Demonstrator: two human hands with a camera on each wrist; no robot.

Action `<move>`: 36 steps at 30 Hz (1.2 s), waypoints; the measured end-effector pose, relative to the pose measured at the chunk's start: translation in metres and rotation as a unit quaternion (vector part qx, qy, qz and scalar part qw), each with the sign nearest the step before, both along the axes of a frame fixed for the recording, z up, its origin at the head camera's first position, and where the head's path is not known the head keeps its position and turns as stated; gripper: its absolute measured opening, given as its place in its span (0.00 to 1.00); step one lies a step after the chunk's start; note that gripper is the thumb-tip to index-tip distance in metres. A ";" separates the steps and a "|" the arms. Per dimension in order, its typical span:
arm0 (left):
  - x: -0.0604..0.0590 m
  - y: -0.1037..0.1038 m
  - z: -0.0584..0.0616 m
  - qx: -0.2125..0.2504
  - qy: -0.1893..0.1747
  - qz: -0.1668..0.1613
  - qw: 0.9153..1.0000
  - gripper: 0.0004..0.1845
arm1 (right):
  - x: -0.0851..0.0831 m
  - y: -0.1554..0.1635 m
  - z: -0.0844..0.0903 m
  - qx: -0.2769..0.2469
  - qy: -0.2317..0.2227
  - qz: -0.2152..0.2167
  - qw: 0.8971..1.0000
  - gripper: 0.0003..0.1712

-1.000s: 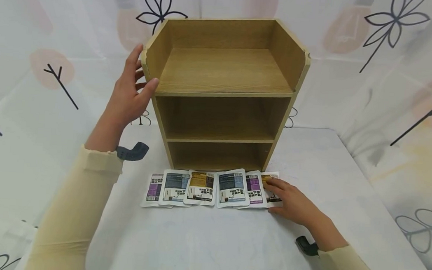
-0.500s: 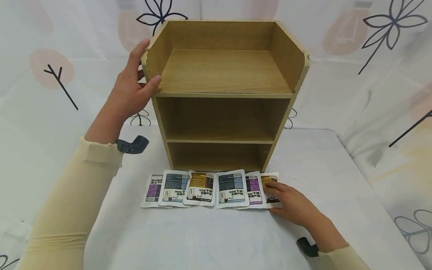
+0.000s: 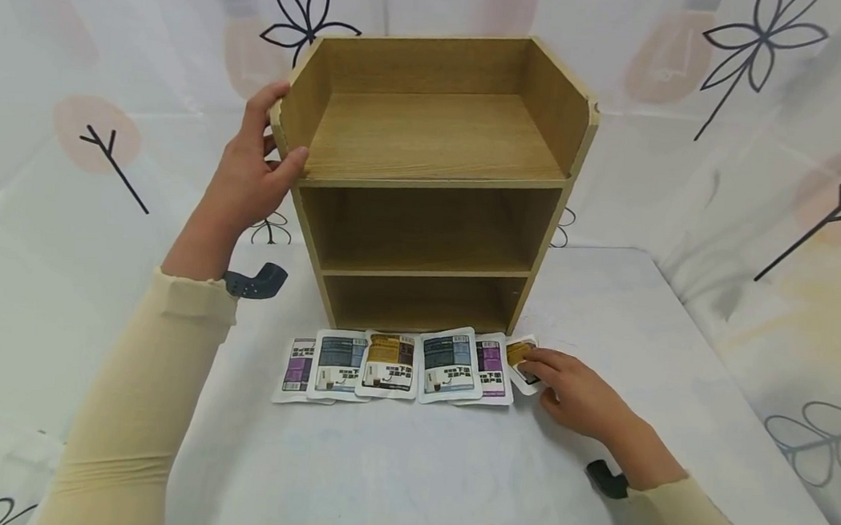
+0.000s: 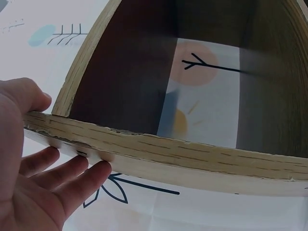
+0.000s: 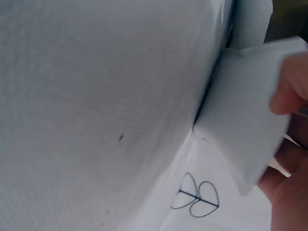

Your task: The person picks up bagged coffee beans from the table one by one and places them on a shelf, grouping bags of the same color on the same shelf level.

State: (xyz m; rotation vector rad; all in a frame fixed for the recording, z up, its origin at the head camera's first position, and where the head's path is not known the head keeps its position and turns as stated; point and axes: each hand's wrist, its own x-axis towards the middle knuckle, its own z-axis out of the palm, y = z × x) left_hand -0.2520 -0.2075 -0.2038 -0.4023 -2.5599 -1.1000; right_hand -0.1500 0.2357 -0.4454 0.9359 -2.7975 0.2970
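Observation:
A wooden shelf unit (image 3: 438, 139) with an open top tray and two lower compartments stands on the white table. My left hand (image 3: 245, 175) holds its left side panel, thumb at the front edge and fingers against the outer face; the left wrist view shows those fingers (image 4: 79, 175) close up. Along the shelf's foot lies a row of flat printed packets. The rightmost, yellow and black packet (image 3: 521, 352) is pinched by my right hand (image 3: 585, 401). Seen from the right wrist, its plain white back (image 5: 245, 101) tilts up off the cloth.
Left of the held packet lie a purple packet (image 3: 492, 371), a blue one (image 3: 450, 369), a yellow one (image 3: 390, 357), another blue one (image 3: 338, 358) and another purple one (image 3: 300, 367), partly overlapping. A patterned white curtain (image 3: 656, 189) hangs behind the table.
My right thumb and fingers have closed on the rightmost packet, which now tilts up at its right side. The left hand stays on the shelf panel.

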 end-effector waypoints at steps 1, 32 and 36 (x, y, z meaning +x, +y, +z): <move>0.000 0.000 0.000 0.000 -0.001 0.000 1.000 0.36 | 0.000 0.000 0.001 -0.005 0.008 0.003 1.000 0.24; 0.000 0.006 -0.007 0.025 0.025 0.006 0.999 0.38 | -0.015 0.004 0.073 -0.126 0.281 0.038 0.951 0.22; -0.001 0.007 -0.008 0.027 0.030 0.010 0.999 0.39 | -0.014 -0.003 0.087 -0.140 0.291 0.042 0.945 0.23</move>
